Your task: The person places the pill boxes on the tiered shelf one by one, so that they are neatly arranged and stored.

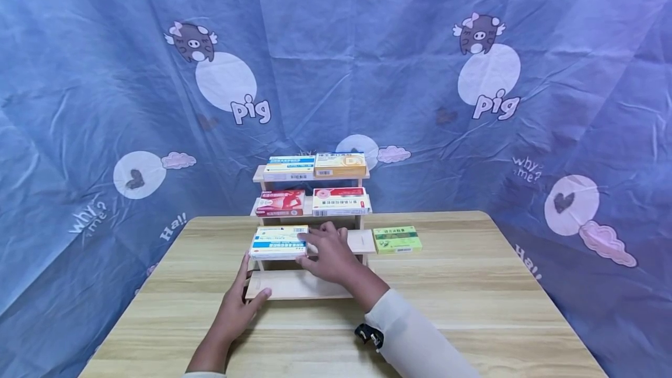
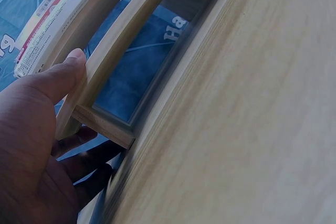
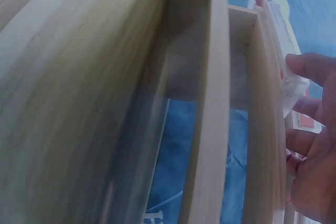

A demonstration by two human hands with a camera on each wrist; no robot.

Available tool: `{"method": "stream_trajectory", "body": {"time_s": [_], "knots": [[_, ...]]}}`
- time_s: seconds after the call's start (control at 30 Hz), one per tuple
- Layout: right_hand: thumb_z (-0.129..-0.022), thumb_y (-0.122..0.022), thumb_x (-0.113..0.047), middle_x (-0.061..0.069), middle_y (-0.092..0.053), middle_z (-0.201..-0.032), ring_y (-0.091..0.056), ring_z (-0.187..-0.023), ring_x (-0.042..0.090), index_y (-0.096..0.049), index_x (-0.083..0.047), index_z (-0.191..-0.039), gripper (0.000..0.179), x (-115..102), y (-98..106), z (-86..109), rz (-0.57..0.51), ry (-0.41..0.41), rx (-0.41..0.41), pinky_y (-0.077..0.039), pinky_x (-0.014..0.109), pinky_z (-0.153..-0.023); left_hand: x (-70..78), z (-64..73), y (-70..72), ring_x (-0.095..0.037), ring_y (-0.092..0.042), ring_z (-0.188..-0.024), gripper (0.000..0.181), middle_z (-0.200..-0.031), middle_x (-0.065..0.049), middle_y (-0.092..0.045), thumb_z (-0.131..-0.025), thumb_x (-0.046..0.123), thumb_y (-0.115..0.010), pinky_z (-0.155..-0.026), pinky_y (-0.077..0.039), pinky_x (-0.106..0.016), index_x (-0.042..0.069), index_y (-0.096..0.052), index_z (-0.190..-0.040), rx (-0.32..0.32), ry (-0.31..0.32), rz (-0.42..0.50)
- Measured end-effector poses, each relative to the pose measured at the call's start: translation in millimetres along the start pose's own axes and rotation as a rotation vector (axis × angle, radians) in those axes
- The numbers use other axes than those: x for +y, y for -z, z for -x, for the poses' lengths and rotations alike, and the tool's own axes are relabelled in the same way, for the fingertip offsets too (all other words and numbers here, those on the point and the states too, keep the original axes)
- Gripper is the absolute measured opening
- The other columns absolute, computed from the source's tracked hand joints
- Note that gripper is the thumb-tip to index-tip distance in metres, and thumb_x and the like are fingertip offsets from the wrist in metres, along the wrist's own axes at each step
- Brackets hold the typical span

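Note:
A white, blue and yellow medicine box (image 1: 279, 242) lies on the left part of the second-lowest tier of a stepped wooden stand (image 1: 299, 283). My right hand (image 1: 332, 254) pinches its right end between thumb and fingers; in the right wrist view that hand (image 3: 315, 145) is beside the box (image 3: 283, 40). At the stand's left end, my left hand (image 1: 233, 308) stretches a straight finger up to the box's left edge. Its thumb is spread over the lowest shelf. In the left wrist view, this hand's (image 2: 39, 124) other fingers extend around the shelf's end, below the thumb.
On the third tier lie a red medicine box (image 1: 280, 203) and a red-and-white one (image 1: 339, 201). The top tier carries a blue-and-white box (image 1: 289, 168) and a yellow-orange one (image 1: 340, 164). A green box (image 1: 397, 240) lies right of the stand. Behind the table (image 1: 472, 308) hangs a blue printed curtain (image 1: 357, 74).

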State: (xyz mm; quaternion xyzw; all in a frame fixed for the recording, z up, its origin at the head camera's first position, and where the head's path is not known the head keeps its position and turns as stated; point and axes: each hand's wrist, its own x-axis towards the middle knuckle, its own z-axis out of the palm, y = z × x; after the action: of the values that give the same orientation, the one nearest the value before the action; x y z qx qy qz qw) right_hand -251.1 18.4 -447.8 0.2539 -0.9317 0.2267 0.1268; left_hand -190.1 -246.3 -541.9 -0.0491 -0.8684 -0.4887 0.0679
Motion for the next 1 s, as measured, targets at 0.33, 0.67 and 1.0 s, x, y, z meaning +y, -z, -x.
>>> {"method": "stream_trajectory", "body": {"time_s": [0.33, 0.67, 1.0], "knots": [[-0.098, -0.074, -0.064, 0.007, -0.065, -0.158, -0.058, -0.135, 0.028, -0.059, -0.024, -0.160, 0.075, -1.9, 0.0, 4.5, 0.090, 0.032, -0.014, -0.040, 0.054, -0.107, 0.4, -0.2, -0.1, -0.051, -0.059, -0.144, 0.103, -0.168, -0.032, -0.043, -0.105, 0.043, -0.074, -0.119, -0.046, -0.064, 0.038, 0.000, -0.177, -0.004, 0.009, -0.003], [-0.096, -0.077, -0.062, 0.006, -0.061, -0.161, -0.054, -0.145, 0.031, -0.053, -0.019, -0.163, 0.083, 6.2, 3.4, 14.6, -0.005, -0.024, 0.059, -0.034, 0.064, -0.117, 1.6, 0.1, -0.8, -0.052, -0.060, -0.142, 0.104, -0.167, -0.033, -0.043, -0.105, 0.039, -0.075, -0.118, -0.048, -0.063, 0.038, 0.000, -0.177, 0.000, 0.002, 0.011], [-0.097, -0.078, -0.058, 0.013, -0.062, -0.160, -0.057, -0.142, 0.035, -0.063, -0.018, -0.155, 0.072, 23.5, 7.1, 29.3, -0.017, 0.000, 0.127, -0.031, 0.066, -0.112, 0.9, 0.7, 0.0, -0.052, -0.061, -0.141, 0.103, -0.166, -0.034, -0.044, -0.105, 0.040, -0.074, -0.117, -0.048, -0.065, 0.037, 0.000, -0.177, 0.004, -0.004, 0.000]]}}
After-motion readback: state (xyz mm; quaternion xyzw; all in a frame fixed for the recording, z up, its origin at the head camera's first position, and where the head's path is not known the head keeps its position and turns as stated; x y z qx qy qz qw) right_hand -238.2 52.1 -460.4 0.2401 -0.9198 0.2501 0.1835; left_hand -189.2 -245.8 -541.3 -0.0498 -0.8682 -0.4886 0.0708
